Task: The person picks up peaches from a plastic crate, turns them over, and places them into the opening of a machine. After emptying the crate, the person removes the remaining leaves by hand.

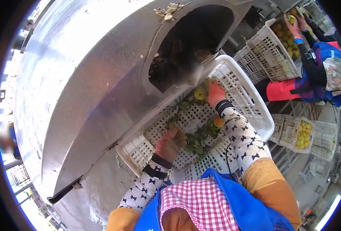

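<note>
A large, dull steel drum (82,77) with a dark arched opening fills the upper left and middle of the frame. Below its mouth sits a white perforated plastic crate (251,111), nearly bare but for green leaves (196,140) and a few round fruits. The left hand (170,143), in a red knit glove, rests with fingers curled on the leaves at frame centre. The right hand (216,93), gloved alike, closes around a yellow fruit (199,93) near the drum's lip.

Crate (251,111) below machine opening (193,42), leaves (197,140) and fruit (218,122) inside crate
</note>
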The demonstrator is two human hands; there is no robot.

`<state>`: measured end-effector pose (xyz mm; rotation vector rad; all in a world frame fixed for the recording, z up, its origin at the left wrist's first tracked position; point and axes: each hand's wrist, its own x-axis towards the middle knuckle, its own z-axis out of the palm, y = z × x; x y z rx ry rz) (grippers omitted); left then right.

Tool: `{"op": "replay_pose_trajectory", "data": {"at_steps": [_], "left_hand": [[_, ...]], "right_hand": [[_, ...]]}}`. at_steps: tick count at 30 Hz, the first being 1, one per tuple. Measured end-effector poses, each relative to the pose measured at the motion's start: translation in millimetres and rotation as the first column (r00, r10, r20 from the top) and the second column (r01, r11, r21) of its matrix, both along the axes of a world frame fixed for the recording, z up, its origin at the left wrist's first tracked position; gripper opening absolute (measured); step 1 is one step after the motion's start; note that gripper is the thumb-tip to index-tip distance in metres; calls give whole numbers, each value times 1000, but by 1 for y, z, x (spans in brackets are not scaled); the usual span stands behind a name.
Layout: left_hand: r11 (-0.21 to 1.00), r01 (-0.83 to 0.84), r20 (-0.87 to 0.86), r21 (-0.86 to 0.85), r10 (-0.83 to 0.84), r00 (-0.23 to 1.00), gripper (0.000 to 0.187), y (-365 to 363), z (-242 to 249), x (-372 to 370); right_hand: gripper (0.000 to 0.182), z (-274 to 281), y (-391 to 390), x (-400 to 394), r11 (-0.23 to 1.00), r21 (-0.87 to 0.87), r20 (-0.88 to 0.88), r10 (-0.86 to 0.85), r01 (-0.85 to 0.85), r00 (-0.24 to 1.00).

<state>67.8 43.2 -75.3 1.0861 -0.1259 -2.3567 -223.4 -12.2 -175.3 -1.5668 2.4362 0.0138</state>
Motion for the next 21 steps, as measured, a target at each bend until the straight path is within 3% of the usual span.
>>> {"op": "replay_pose_trajectory", "data": {"at_steps": [1,2,4,6,9,11,13,14,15,17,19,21], "left_hand": [[1000,19,-9,14,-19,1000,32,-1,-1,-4],[999,39,-19,32,-38,999,32,0,-4,-7],[997,54,15,47,-55,998,33,-2,-18,-16],[992,121,48,35,-123,991,34,-2,-33,-26],[988,144,135,-58,-136,982,37,-12,-40,-50],[988,94,86,-120,-84,993,34,-18,-35,-71],[984,39,35,-176,-33,999,32,-25,-20,-90],[981,87,-72,-173,-100,992,37,-28,-4,-97],[975,131,-179,-178,-163,970,42,-30,9,-101],[975,146,-211,-165,-180,961,49,-34,26,-96],[974,152,-237,-167,-190,953,57,-40,44,-92],[958,260,-274,-116,-283,919,70,-46,60,-92]], "right_hand": [[51,-20,-6,-3,997,-46,-113,51,-57,992],[51,-38,-9,-11,997,-53,-108,47,-53,993],[70,-47,-15,-20,995,56,-185,92,-83,978],[66,-40,-15,-21,992,83,-162,104,-91,981],[67,47,-5,-13,996,84,256,-51,31,965],[68,95,15,-8,997,73,621,-55,12,782],[70,139,43,15,1000,8,632,-28,30,774],[70,162,55,21,999,18,635,-35,30,772],[70,183,65,26,1000,-20,689,26,-17,724],[69,192,71,25,995,-73,740,96,-63,666],[76,189,74,19,817,-573,631,493,-68,599],[79,193,79,29,834,-548,676,487,-64,553]]}}
